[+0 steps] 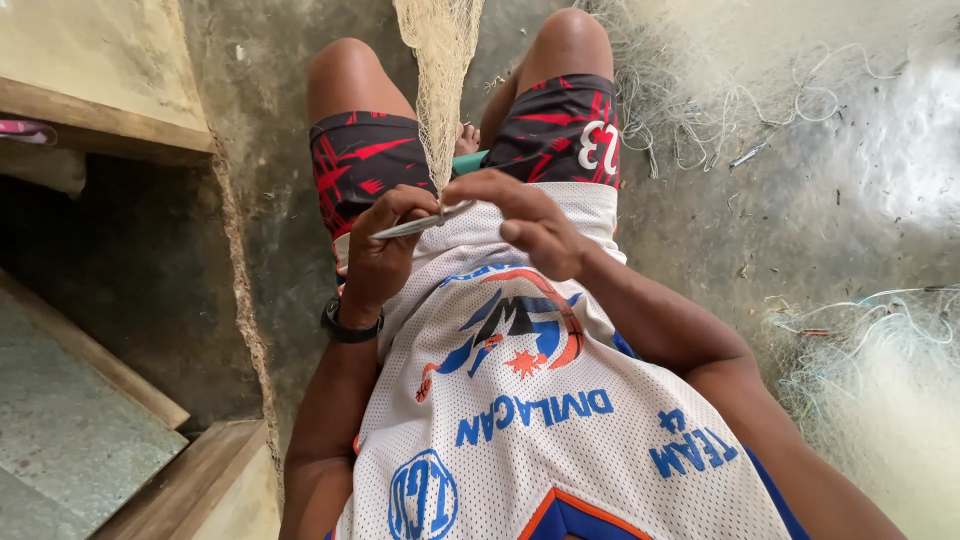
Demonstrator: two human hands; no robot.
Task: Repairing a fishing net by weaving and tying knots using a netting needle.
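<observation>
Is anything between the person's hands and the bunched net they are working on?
Nothing visible is. The left hand holds a slim netting needle whose tip meets the lower end of the bunched net, and the right hand pinches that same end. Only the white jersey lies below.

I can't see where the net strip (438, 70) ends past the top edge, and my right hand (525, 222) hides the needle's (415, 226) far tip.

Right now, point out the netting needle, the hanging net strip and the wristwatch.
netting needle (405, 227): head view, on its pale flat shaft.
hanging net strip (438, 70): head view, on its bunched mesh.
wristwatch (350, 328): head view, on its black band.
</observation>
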